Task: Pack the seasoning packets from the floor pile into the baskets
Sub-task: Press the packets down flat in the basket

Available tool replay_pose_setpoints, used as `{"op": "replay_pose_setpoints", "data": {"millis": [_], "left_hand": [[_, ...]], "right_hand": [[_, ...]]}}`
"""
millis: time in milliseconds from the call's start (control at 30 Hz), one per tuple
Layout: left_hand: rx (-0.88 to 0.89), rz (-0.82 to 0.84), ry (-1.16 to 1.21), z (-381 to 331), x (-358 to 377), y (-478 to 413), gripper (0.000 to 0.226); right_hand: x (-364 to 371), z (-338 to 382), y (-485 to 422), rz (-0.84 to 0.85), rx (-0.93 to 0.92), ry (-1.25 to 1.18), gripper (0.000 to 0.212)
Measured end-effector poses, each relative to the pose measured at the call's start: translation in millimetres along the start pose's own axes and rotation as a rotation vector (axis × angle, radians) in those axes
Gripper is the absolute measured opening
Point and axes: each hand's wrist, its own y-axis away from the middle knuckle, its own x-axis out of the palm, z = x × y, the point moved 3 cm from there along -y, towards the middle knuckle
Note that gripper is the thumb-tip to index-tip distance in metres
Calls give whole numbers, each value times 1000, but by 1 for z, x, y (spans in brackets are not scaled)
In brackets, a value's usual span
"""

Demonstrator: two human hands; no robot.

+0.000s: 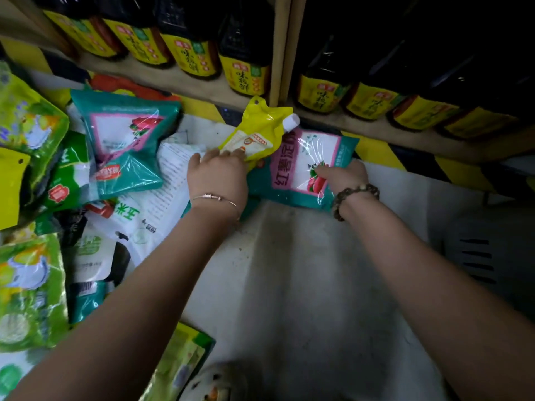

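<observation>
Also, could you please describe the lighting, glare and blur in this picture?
Head view: dim, the bottles at upper right almost black; glare streaks on the teal packet the right hand grips and the yellow pouch in the left hand; green packets at left blurred.

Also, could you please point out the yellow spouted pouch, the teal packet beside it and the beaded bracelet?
yellow spouted pouch (258, 125): head view, on its yellow upper body.
teal packet (289, 175): head view, on its pink-bordered label.
beaded bracelet (355, 194): head view, on the beads atop the wrist.

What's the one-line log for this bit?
left hand: holds yellow spout pouch | right hand: grips teal packet | floor pile: beside left arm
</observation>
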Motion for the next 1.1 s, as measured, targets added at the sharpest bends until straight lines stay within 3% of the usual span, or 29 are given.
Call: {"op": "replay_pose_setpoints", "data": {"millis": [100,233,467,633,733,867,967,1100], "left_hand": [[15,-25,53,6,-11,2,27],[-70,-101,306,21,-30,16,20],[-195,-139,1234,41,-39,35,31],[-258,-174,1587,49,-42,52,34],[-207,-193,1679,46,-52,62,48],[-72,-234,1718,43,-75,64,56],[-42,-271,1738,40,-94,62,40],[-23,-341,1783,42,-117,58,36]], "right_hand": [[-14,-7,12,78,-15,-39,19],[-41,-20,28,67,-53,-113,26],[-70,-23,63,87,-82,-340,30],[-83,-5,86,108,-83,-587,25],[-89,9,98,131,-120,-749,26],[-90,30,121,146,-133,-961,8],[-85,50,144,39,-182,-908,25],[-89,84,176,13,-329,-859,18]]}}
